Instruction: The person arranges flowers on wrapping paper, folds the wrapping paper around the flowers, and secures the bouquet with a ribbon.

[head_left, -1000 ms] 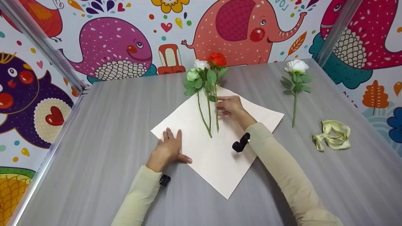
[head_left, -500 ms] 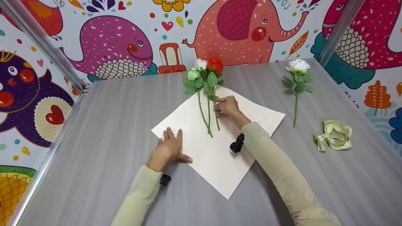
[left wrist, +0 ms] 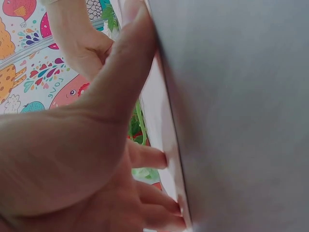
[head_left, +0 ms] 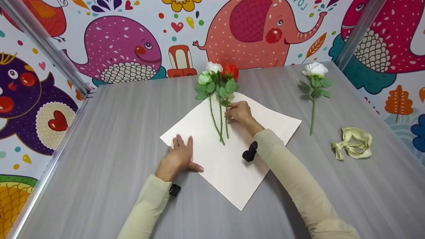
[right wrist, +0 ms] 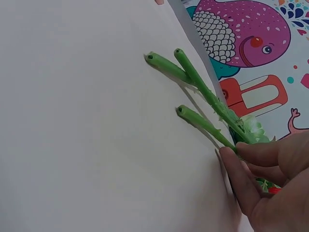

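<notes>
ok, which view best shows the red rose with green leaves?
Head: the red rose shows nearly whole, bloom to stem tip. Right wrist: lower stem, some red. Left wrist: red glimpses at most.

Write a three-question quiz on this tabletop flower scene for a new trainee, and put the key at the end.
1. True or false: the right hand pinches the stem of the red rose.

2. How many flower stems in all are over the pale pink paper?

3. Seen from the head camera, where does the pale green ribbon lie?
A) On the pale pink paper
B) On the gray table, right of the pale pink paper
C) Around the red rose

Key: 1. True. 2. Three. 3. B.
</notes>
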### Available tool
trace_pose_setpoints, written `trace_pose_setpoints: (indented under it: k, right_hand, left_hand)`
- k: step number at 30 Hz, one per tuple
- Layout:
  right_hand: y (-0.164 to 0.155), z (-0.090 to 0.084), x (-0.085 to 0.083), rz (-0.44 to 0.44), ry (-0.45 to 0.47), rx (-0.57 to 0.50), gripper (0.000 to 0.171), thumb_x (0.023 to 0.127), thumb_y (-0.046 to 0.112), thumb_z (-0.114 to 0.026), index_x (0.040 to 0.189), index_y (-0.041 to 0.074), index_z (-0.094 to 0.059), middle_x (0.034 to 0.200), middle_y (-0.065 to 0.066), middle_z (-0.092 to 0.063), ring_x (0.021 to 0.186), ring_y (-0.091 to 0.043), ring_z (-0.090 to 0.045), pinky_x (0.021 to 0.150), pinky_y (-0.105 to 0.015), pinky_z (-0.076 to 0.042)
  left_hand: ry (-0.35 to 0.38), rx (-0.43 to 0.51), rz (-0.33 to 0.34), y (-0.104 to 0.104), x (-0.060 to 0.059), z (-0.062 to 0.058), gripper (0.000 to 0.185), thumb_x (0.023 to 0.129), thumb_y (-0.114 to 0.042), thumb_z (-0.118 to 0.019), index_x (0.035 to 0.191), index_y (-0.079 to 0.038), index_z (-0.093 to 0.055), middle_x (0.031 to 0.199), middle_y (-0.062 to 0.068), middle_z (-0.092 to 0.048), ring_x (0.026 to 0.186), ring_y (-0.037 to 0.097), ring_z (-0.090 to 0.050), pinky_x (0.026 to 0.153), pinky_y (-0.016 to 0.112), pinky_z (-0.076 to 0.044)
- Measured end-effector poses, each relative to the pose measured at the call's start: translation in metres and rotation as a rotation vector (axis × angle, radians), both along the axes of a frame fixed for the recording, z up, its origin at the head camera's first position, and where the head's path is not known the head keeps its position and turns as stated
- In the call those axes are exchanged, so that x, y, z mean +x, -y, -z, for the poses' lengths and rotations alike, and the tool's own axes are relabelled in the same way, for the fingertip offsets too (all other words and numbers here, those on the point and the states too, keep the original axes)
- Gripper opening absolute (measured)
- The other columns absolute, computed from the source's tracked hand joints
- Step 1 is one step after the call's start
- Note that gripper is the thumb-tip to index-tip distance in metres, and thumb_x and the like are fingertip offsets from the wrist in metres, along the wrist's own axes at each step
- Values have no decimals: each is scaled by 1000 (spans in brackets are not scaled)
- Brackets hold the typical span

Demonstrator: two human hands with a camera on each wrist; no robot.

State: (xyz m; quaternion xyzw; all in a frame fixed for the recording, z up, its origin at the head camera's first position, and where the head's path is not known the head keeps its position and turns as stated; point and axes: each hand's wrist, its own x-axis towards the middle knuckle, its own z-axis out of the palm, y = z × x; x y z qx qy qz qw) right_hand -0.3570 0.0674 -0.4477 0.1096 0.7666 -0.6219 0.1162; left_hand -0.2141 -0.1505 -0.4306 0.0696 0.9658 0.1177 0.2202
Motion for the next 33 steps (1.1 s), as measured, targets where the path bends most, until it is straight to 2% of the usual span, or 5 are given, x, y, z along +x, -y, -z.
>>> trace_pose_setpoints:
  k: [5,17,23,27,33]
  right_hand:
    - [1,2,-1,1,-7,-22,50,85,-11,-67,133,-1,-62,93,-5,-63,65,-10,-66,57,-25,-58]
    - [4,0,-1,-55,-5,-46,53,82,-17,-64,133,-1,-62,93,-6,-61,66,-11,-64,57,-25,-58]
    - [-3,-4,0,-64,-21,-58,48,85,-16,-60,132,-4,-62,97,-8,-61,66,-12,-64,59,-27,-59]
    - [-12,-8,-1,-78,-33,16,46,87,-11,-64,132,-1,-63,103,-10,-62,72,-13,-65,62,-28,-60]
    - [-35,-16,-3,-118,-102,216,43,89,-1,-67,132,2,-64,128,-18,-64,93,-20,-67,66,-27,-60]
  left_hand:
    - [-13,-8,4,0,1,0,123,73,-47,-88,157,7,-15,156,47,-4,149,58,-8,116,67,-25]
    - [3,-25,8,0,0,-1,123,74,-48,-86,157,6,-13,157,46,-3,150,57,-7,117,66,-24]
    - [-3,-27,8,0,1,-1,123,74,-48,-86,157,7,-14,157,46,-4,150,57,-9,116,66,-26]
    - [-4,-18,7,0,1,-1,123,74,-48,-86,157,7,-14,157,46,-3,150,57,-8,117,66,-25]
    - [-6,0,2,1,2,-2,123,73,-47,-87,157,7,-14,156,46,-2,149,58,-7,117,67,-24]
